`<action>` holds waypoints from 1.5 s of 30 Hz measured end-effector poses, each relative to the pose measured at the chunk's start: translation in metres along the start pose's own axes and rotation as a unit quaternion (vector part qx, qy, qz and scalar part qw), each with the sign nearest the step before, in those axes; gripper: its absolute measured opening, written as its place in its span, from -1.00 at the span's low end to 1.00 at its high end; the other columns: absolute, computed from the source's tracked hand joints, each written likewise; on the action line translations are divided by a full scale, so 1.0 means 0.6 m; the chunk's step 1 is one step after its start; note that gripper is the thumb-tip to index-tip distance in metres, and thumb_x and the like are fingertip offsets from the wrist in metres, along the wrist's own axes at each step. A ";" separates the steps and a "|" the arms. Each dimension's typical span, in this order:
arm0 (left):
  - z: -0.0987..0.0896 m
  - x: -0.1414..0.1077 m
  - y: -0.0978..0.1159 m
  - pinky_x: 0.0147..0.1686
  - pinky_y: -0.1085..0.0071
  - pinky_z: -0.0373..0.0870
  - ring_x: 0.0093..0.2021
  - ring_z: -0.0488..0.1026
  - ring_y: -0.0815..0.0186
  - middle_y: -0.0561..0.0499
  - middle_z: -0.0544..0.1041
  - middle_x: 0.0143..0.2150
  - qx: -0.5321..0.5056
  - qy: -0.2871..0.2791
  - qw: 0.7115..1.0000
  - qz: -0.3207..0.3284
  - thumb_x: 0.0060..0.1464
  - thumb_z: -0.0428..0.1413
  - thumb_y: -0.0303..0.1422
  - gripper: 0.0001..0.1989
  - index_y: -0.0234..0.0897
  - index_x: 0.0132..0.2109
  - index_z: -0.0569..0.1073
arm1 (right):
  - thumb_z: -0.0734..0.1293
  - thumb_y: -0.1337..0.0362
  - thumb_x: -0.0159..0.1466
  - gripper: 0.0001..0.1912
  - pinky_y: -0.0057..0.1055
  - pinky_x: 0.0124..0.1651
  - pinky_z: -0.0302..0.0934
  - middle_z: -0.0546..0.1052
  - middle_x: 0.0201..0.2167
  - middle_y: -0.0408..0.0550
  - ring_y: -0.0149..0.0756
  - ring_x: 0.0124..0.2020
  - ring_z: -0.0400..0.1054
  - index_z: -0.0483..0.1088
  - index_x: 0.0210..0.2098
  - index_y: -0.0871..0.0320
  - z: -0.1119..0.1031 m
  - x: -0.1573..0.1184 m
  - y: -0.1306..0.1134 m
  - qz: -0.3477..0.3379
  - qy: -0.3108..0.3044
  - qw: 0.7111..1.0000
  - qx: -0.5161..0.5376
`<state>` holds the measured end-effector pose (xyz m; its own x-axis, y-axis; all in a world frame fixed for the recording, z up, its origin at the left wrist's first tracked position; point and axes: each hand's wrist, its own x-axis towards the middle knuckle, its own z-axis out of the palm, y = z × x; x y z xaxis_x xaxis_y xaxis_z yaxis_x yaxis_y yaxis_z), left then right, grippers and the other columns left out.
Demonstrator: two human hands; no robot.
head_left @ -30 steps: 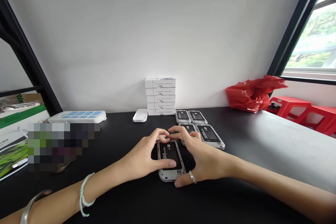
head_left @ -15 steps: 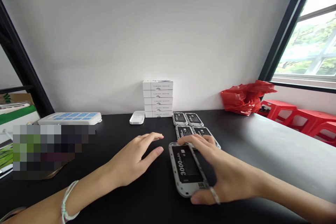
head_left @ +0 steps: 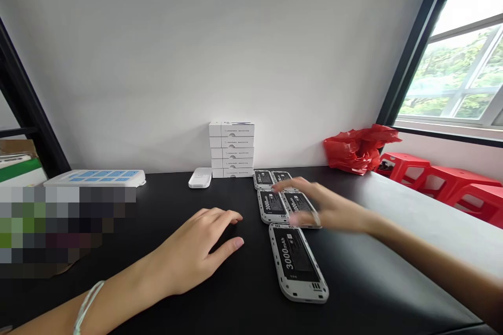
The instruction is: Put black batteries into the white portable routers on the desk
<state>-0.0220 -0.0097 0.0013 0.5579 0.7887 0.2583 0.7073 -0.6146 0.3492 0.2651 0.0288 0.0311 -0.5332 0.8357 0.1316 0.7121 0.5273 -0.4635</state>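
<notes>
Our left hand (head_left: 192, 251) rests open and empty beside the lengthwise 3000 mAh battery (head_left: 297, 264); our right hand (head_left: 330, 209) blurs too much to tell its fingers.

3000mAh batt (head_left: 297, 263), grey rim, lying flat

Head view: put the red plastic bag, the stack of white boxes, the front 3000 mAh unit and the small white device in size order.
Largest: the red plastic bag.
Next, the stack of white boxes and the front 3000 mAh unit look alike, and the unit sits nearer the camera: unranked.
Smallest: the small white device.
</notes>
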 end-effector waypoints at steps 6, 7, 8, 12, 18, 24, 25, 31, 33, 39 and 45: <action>0.000 0.003 0.001 0.06 0.21 0.31 0.05 0.36 0.17 0.04 0.45 0.03 -0.006 -0.009 1.000 0.000 0.24 -0.10 -0.11 -0.66 -0.04 0.10 0.29 | 0.52 -0.08 -0.17 -0.09 0.17 0.19 -0.10 0.40 0.07 0.16 0.24 0.16 0.16 0.25 0.10 0.10 -0.036 0.194 0.093 0.057 -0.023 0.998 -0.030; 0.000 0.004 0.000 0.05 0.21 0.31 0.04 0.36 0.18 0.03 0.45 0.02 -0.006 -0.010 1.000 0.000 0.24 -0.10 -0.11 -0.66 -0.05 0.10 0.29 | 0.54 -0.04 -0.23 -0.07 0.12 0.15 0.00 0.43 0.03 0.15 0.21 0.11 0.23 0.26 0.09 0.10 -0.035 0.212 0.103 0.060 -0.028 0.998 -0.014; 0.000 0.004 -0.001 0.04 0.20 0.32 0.04 0.36 0.17 0.02 0.45 0.02 -0.006 -0.007 1.000 0.000 0.24 -0.10 -0.11 -0.66 -0.05 0.10 0.29 | 0.56 0.00 -0.27 -0.04 0.07 0.11 0.09 0.45 -0.01 0.15 0.18 0.06 0.28 0.27 0.09 0.12 -0.033 0.225 0.110 0.060 -0.029 0.998 0.002; -0.001 0.006 -0.007 0.04 0.17 0.31 0.03 0.37 0.15 0.02 0.46 -0.01 -0.002 0.016 1.000 0.003 0.24 -0.09 -0.13 -0.67 -0.06 0.09 0.31 | 0.59 0.13 -0.31 -0.03 -0.09 0.00 0.24 0.37 0.01 0.17 0.10 -0.01 0.32 0.25 0.06 0.17 -0.032 0.226 0.120 0.050 0.033 0.996 0.069; -0.013 0.034 -0.026 0.05 0.19 0.32 0.05 0.38 0.16 0.06 0.40 0.09 0.031 0.071 0.997 -0.016 0.19 -0.01 -0.21 -0.66 -0.04 0.11 0.26 | 0.45 0.11 0.03 -0.39 -0.19 -0.18 0.36 0.34 -0.04 0.03 -0.20 -0.21 0.40 0.12 -0.03 0.06 -0.039 0.200 0.089 0.015 0.169 0.967 0.189; -0.021 0.116 -0.081 0.22 0.06 0.08 0.33 -0.05 -0.07 -0.16 -0.05 0.37 0.048 0.027 0.998 0.026 -0.27 0.26 0.08 0.05 -0.16 0.30 -0.01 | 0.48 0.24 0.02 -0.61 -0.27 -0.31 0.42 0.48 -0.29 -0.09 -0.31 -0.36 0.44 0.20 -0.30 0.10 0.037 0.216 0.012 -0.028 0.060 0.967 0.247; -0.020 0.127 -0.092 0.20 0.05 0.10 0.31 -0.02 -0.09 -0.19 -0.01 0.35 0.037 0.001 0.999 0.016 -0.32 0.26 0.10 0.09 -0.18 0.30 0.00 | 0.47 0.25 0.02 -0.65 -0.28 -0.30 0.41 0.49 -0.31 -0.09 -0.31 -0.36 0.44 0.23 -0.33 0.12 0.049 0.220 0.004 -0.037 0.041 0.969 0.241; -0.013 0.155 -0.135 0.08 0.15 0.25 0.18 0.23 -0.05 -0.13 0.32 0.17 -0.006 -0.037 0.999 -0.031 -0.33 0.25 0.12 -0.07 -0.15 0.18 0.21 | 0.42 0.26 0.07 -0.81 -0.17 0.01 0.21 0.51 -0.22 -0.05 -0.15 -0.10 0.36 0.41 -0.32 0.13 0.074 0.234 -0.005 -0.078 0.004 0.984 0.163; -0.010 0.156 -0.140 0.08 0.18 0.24 0.21 0.21 -0.03 -0.11 0.29 0.21 -0.028 -0.049 0.998 -0.040 -0.33 0.26 0.11 -0.06 -0.12 0.19 0.17 | 0.41 0.25 0.07 -0.83 -0.15 0.02 0.18 0.50 -0.20 -0.04 -0.13 -0.11 0.34 0.41 -0.33 0.12 0.079 0.239 -0.003 -0.074 -0.004 0.987 0.145; -0.007 0.153 -0.142 0.02 0.16 0.30 0.20 0.22 -0.04 -0.16 0.26 0.22 -0.039 -0.039 0.996 -0.066 -0.41 0.28 0.13 0.07 -0.13 0.22 0.04 | 0.44 0.12 0.03 -0.71 -0.17 -0.21 0.24 0.42 -0.41 -0.07 -0.12 -0.27 0.33 0.27 -0.51 0.14 0.077 0.253 -0.022 -0.015 -0.033 0.988 0.152; -0.021 0.161 -0.138 -0.04 0.16 0.32 0.13 0.29 -0.07 -0.20 0.33 0.14 -0.006 -0.049 0.996 -0.079 -0.40 0.25 0.17 0.04 -0.21 0.17 0.07 | 0.45 0.33 0.04 -0.63 -0.28 -0.23 0.34 0.40 -0.42 -0.21 -0.34 -0.40 0.38 0.17 -0.29 0.07 0.042 0.234 -0.022 0.011 -0.020 0.973 0.231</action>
<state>-0.0320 0.1175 0.0086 0.4803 0.8702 0.1094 0.7849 -0.4822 0.3892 0.1693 0.1351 0.0336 -0.5437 0.8347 0.0880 0.4471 0.3767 -0.8113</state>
